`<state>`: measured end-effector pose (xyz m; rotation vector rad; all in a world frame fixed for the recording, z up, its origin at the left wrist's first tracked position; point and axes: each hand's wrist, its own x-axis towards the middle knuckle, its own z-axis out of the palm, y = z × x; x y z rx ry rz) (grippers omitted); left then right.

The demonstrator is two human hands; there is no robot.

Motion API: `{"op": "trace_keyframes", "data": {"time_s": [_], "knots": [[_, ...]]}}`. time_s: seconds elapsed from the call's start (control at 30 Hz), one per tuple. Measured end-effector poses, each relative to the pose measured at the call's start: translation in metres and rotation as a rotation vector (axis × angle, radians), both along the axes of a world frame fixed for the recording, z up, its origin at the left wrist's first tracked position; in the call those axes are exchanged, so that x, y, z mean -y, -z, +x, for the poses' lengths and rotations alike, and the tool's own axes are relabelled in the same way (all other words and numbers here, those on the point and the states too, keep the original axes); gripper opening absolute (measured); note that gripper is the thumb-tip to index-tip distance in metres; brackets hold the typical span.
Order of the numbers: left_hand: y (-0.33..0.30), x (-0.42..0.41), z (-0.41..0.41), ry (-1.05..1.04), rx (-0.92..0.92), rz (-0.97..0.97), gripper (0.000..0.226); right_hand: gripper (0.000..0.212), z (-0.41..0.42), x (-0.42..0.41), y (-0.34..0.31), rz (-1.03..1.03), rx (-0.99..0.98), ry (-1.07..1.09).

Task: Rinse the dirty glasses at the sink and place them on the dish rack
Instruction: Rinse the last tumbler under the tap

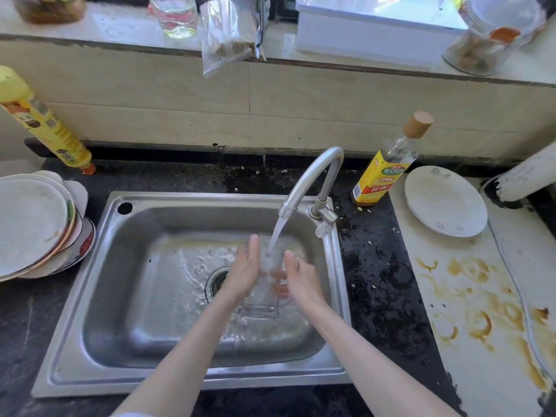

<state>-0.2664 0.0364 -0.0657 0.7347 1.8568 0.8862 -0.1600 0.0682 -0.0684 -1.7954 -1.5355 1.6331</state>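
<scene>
A clear drinking glass is held over the steel sink, its mouth tilted up under the water running from the tap. My left hand presses flat against the glass's left side with the fingers straight. My right hand wraps the right side, fingers showing red through the glass. Water pools around the drain. No dish rack is in view.
Stacked plates sit left of the sink beside a yellow bottle. A yellow-labelled glass bottle stands right of the tap. A white plate lies on a stained white board. Jars, a bag and a white box line the windowsill.
</scene>
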Motion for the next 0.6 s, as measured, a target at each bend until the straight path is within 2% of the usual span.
{"op": "trace_keyframes", "data": {"time_s": [0.1, 0.2, 0.3, 0.37, 0.5, 0.6], "knots": [[0.005, -0.005, -0.008, 0.019, 0.088, -0.029, 0.077, 0.044, 0.0, -0.001, -0.003, -0.069, -0.077, 0.084], [0.005, 0.012, -0.009, 0.112, 0.498, 0.06, 0.076, 0.032, 0.004, -0.011, -0.003, -0.187, -0.249, 0.23], [0.004, 0.025, -0.002, 0.107, 0.733, 0.148, 0.069, 0.037, 0.005, -0.018, 0.0, -0.143, -0.219, 0.221], [0.002, 0.023, 0.003, 0.039, 0.742, 0.198, 0.061, 0.044, 0.001, -0.019, 0.004, -0.001, -0.087, 0.171], [0.001, 0.019, 0.009, -0.075, 0.641, 0.182, 0.058, 0.037, -0.011, -0.019, -0.003, 0.264, 0.073, 0.135], [0.005, 0.019, 0.008, -0.065, 0.625, 0.219, 0.059, 0.05, -0.018, -0.015, -0.015, 0.406, 0.187, -0.174]]}}
